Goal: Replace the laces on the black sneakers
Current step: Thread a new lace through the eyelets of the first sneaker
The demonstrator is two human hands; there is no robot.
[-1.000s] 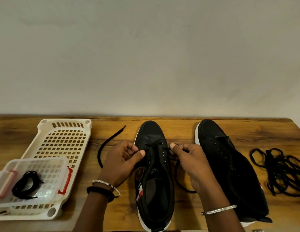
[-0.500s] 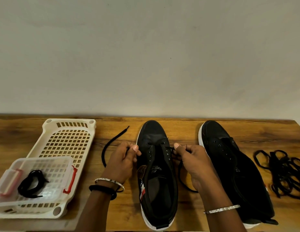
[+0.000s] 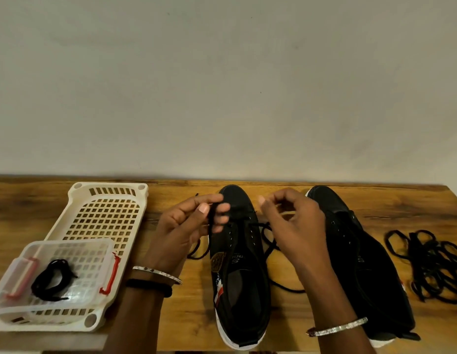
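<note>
Change since half a second ago: both hands are rising off the eyelets toward the toe of the near sneaker, and the lace is being drawn up with them.
Left hand: it is pinching one strand of the lace between thumb and fingertips, holding it just above the sneaker's left edge. The strand is running down from the pinch to the table.
Right hand: it is hovering over the gap between the two shoes with its fingers curling inward. Whether they are gripping the lace cannot be told, as the hand is hiding that part.
Lace: it is crossing the front eyelets of the near sneaker. Its other strand is passing under the right hand and trailing on the table between the shoes.
Second sneaker: it is lying unlaced to the right, apart from both hands.
Spare laces: they are lying tangled at the table's right end.
White basket: it is sitting at the left, carrying a clear box on its near end.
Coiled lace: it is lying inside the clear box.
</note>
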